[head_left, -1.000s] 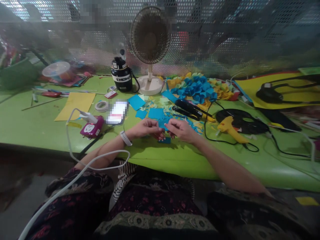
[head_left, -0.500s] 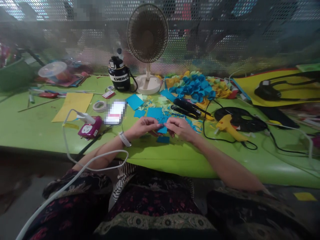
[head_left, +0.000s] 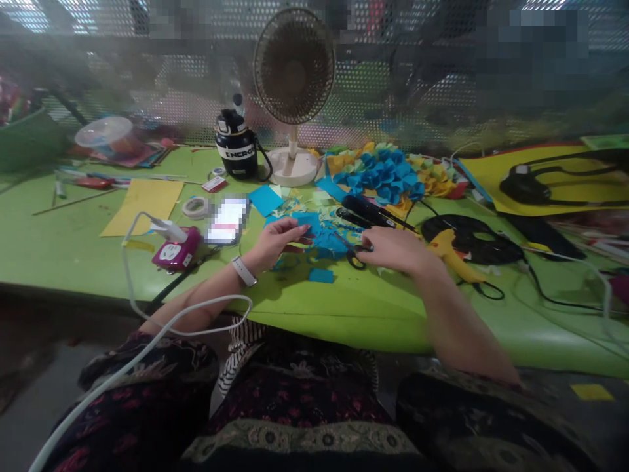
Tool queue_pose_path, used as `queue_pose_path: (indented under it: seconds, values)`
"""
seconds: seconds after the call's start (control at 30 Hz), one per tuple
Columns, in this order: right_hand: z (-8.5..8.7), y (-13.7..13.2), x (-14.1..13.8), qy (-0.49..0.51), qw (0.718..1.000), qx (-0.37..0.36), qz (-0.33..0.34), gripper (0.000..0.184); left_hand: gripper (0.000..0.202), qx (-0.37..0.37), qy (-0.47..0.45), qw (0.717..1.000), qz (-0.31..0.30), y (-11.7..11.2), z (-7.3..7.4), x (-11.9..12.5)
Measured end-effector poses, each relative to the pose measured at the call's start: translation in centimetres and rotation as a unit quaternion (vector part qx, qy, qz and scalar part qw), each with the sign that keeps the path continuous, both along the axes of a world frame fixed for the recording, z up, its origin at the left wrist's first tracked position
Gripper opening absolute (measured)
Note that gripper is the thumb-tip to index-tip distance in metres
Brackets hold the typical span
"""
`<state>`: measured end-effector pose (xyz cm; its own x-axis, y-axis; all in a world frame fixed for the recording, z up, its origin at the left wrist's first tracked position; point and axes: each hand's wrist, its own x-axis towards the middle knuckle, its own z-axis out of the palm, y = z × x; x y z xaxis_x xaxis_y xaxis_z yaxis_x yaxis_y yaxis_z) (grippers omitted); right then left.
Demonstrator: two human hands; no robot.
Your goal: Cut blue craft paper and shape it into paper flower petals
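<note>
My left hand pinches a piece of blue paper between thumb and fingers, above the table. My right hand is on the black-handled scissors, whose thin blades point left into a heap of blue paper scraps. The fingers partly hide the handles. A small blue paper rectangle lies on the table just below the hands, and the scraps spread out between them.
The green table holds a glue gun, a black stapler, blue and yellow paper flowers, a phone, a socket with a white cable, tape and yellow card. A fan and a black flask stand behind, before a perforated metal screen.
My hands have moved apart. The right hand has moved right and now has the scissors at its fingertips. The blue paper piece it pinched with the left hand has shifted up and left.
</note>
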<state>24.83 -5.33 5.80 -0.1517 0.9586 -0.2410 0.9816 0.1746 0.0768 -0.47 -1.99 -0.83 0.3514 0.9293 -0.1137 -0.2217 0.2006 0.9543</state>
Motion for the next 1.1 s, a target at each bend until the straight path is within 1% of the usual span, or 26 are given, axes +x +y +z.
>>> queue_pose_path:
  seconds: [0.07,0.17,0.3,0.4,0.57,0.63,0.7,0.77,0.8,0.87,0.93,1.03,1.1]
  values:
    - [-0.3,0.0,-0.3,-0.039,0.999,-0.019,0.014,0.031,0.041,-0.009,-0.001,1.0,0.008,0.1,0.0,0.0]
    - [-0.9,0.1,-0.7,-0.062,0.997,-0.05,0.019,0.033,0.039,-0.014,-0.001,1.0,0.016,0.2,-0.1,0.0]
    - [-1.3,0.5,-0.7,-0.051,0.997,-0.055,0.023,0.031,0.037,-0.011,0.005,1.0,0.002,0.1,-0.3,0.0]
    - [-1.5,0.9,-0.2,-0.036,0.998,-0.046,0.024,0.025,0.035,-0.002,0.006,1.0,-0.008,0.1,-0.5,0.0]
    - [-1.6,1.6,1.6,0.014,0.999,-0.036,0.011,0.015,0.035,0.004,-0.008,1.0,-0.013,0.1,-0.3,0.1]
    - [-1.4,1.9,2.4,0.05,0.998,-0.04,-0.006,0.013,0.035,-0.003,-0.013,1.0,-0.01,0.0,-0.1,0.2]
    - [-1.0,2.0,3.0,0.106,0.992,-0.059,-0.032,0.011,0.035,-0.013,-0.019,1.0,-0.004,-0.2,0.1,0.3]
    - [-0.6,1.9,3.3,0.188,0.978,-0.063,-0.063,0.016,0.036,-0.018,-0.028,0.999,-0.003,-0.3,0.3,0.4]
    - [-0.3,1.8,3.3,0.238,0.966,-0.063,-0.078,0.019,0.037,-0.018,-0.034,0.999,-0.003,-0.3,0.3,0.4]
    - [-0.1,1.6,3.1,0.342,0.932,-0.067,-0.101,0.025,0.038,-0.016,-0.049,0.999,-0.001,-0.4,0.5,0.5]
    - [0.0,1.5,2.7,0.434,0.891,-0.062,-0.118,0.034,0.038,-0.015,-0.061,0.998,0.007,-0.5,0.6,0.5]
    - [-0.2,1.2,1.7,0.52,0.844,-0.039,-0.129,0.051,0.037,-0.011,-0.074,0.997,0.025,-0.6,0.7,0.6]
    - [-0.6,1.1,0.8,0.551,0.823,-0.055,-0.127,0.057,0.037,-0.006,-0.08,0.996,0.034,-0.6,0.7,0.6]
